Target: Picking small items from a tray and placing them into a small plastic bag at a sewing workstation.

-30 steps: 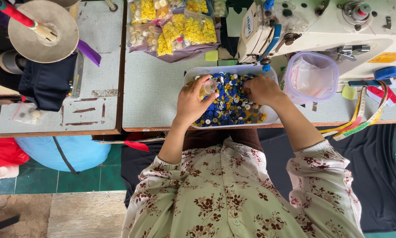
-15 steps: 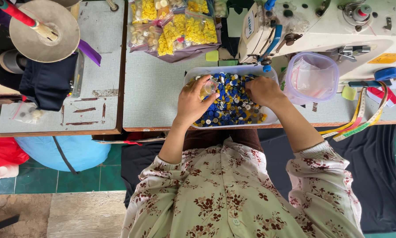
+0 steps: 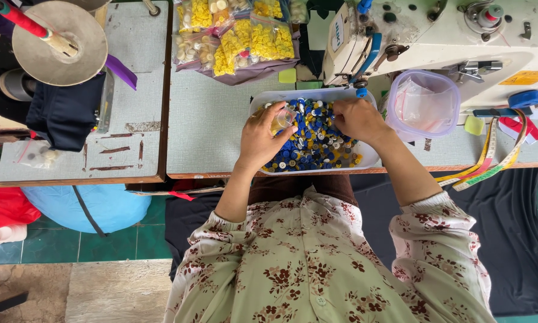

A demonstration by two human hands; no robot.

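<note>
A white tray (image 3: pixel 258 101) on the grey table holds several loose buttons (image 3: pixel 317 143), mostly blue, with white and yellow ones among them. My left hand (image 3: pixel 262 139) rests over the tray's left side and pinches a small clear plastic bag (image 3: pixel 284 118) between thumb and fingers. My right hand (image 3: pixel 356 118) sits over the tray's right half, fingers curled down onto the buttons; what its fingertips hold is hidden.
Clear bags of yellow and cream buttons (image 3: pixel 236 36) lie behind the tray. A white sewing machine (image 3: pixel 436 33) stands at the back right, with a clear lidded tub (image 3: pixel 423 103) and a measuring tape (image 3: pixel 490 155) beside it. A thread cone stand (image 3: pixel 56 42) and dark cloth (image 3: pixel 65 110) occupy the left table.
Both hands stay over the tray, shifting only slightly among the buttons. The small clear bag now shows more plainly at my left fingertips.
</note>
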